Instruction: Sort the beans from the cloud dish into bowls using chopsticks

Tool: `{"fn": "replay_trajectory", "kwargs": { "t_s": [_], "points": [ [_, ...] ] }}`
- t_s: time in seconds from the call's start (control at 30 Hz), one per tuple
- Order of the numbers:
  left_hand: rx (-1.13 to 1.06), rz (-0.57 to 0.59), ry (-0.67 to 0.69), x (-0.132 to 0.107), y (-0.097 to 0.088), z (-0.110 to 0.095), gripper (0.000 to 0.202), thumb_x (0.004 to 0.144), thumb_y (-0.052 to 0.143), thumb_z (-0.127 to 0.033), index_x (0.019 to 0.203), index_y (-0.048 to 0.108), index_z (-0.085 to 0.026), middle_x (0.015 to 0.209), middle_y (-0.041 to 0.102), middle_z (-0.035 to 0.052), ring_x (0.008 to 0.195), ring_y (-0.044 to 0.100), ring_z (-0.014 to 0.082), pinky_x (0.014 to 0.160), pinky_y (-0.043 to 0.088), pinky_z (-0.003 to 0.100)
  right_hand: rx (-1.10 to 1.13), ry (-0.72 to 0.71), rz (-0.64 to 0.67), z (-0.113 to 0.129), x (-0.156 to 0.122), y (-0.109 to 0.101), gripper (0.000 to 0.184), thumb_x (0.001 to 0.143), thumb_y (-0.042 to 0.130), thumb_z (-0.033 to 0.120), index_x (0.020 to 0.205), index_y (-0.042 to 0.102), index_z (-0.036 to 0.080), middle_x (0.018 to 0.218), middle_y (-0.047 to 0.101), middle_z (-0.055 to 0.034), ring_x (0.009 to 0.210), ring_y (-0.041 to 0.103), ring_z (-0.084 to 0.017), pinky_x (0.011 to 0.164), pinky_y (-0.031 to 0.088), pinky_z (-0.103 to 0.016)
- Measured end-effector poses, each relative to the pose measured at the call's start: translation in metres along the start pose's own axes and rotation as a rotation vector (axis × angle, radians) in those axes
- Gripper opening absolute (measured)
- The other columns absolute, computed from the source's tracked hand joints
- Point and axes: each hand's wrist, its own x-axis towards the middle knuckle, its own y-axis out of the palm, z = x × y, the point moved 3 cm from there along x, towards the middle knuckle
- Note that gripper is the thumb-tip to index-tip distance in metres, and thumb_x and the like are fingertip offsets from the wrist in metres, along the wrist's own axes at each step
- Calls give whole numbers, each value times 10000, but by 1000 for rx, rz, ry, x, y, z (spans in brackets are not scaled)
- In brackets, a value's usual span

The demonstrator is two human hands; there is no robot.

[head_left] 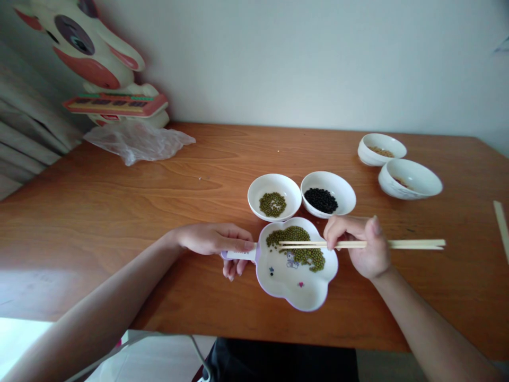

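The left hand [214,239] clamps the handle [242,254], nine o'clock on the flower-shaped dish [284,286]; the right hand [369,246] clasps chopsticks [415,244] over its mung beans [294,233], towards twelve. Twisting the handle could spill them.

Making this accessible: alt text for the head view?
A person's left hand grips the handle of a flower-shaped dish of small green beans; right hand holds chopsticks over them. Beyond stand four white bowls on a wooden table.
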Motion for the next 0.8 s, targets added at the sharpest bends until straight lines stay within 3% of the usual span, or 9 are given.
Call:
{"fn": "replay_trajectory", "kwargs": {
  "t_s": [0.13, 0.5, 0.8],
  "points": [
    [-4, 29, 21, 0, 0, -1, 378, 1009, 511, -513, 897, 675, -192, 848, 724, 76, 606, 674, 151, 544, 518, 247, -4, -10, 3, 1, 0, 0, 735, 1047, 194, 593, 681, 698, 202, 618, 619, -49, 592, 556, -184, 594, 402, -348],
    [-36, 50, 53, -3, 2, -5, 466, 1077, 366, -445, 958, 676, -118, 865, 725, 104, 651, 698, 143, 608, 561, 234, -25, -5, 6, 0, 0, 0, 744, 1044, 182, 611, 680, 689, 206, 618, 618, -35, 582, 546, -166, 566, 392, -339],
    [-32, 39, 44, -3, 1, -3, 438, 1061, 406, -464, 957, 658, -121, 883, 720, 109, 655, 701, 155, 607, 560, 249, -27, -10, -13, 2, 1, 2, 741, 1040, 208, 614, 657, 691, 203, 598, 613, -41, 551, 531, -168, 534, 364, -345]
  ]
}}
